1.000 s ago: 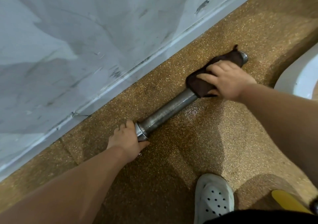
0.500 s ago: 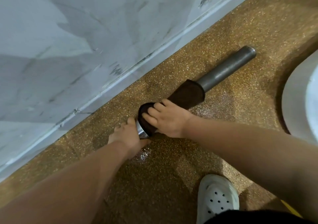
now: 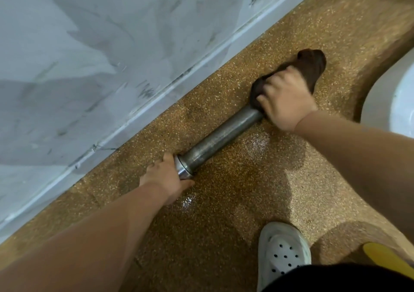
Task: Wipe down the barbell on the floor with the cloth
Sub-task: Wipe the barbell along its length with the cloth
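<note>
Though near the wall, cloth over barbell end.

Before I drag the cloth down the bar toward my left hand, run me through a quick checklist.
1. Left hand grips the barbell at its near end to steady it: ok.
2. Right hand grips the cloth wrapped over the bar: ok.
3. Cloth starts at the far end, which is hidden under it: ok.
4. Bare metal between the two hands has nothing in the way: ok.
5. Shoe stands apart from the bar: ok.
6. Underside of the bar against the floor is clean: cannot tell.
</note>
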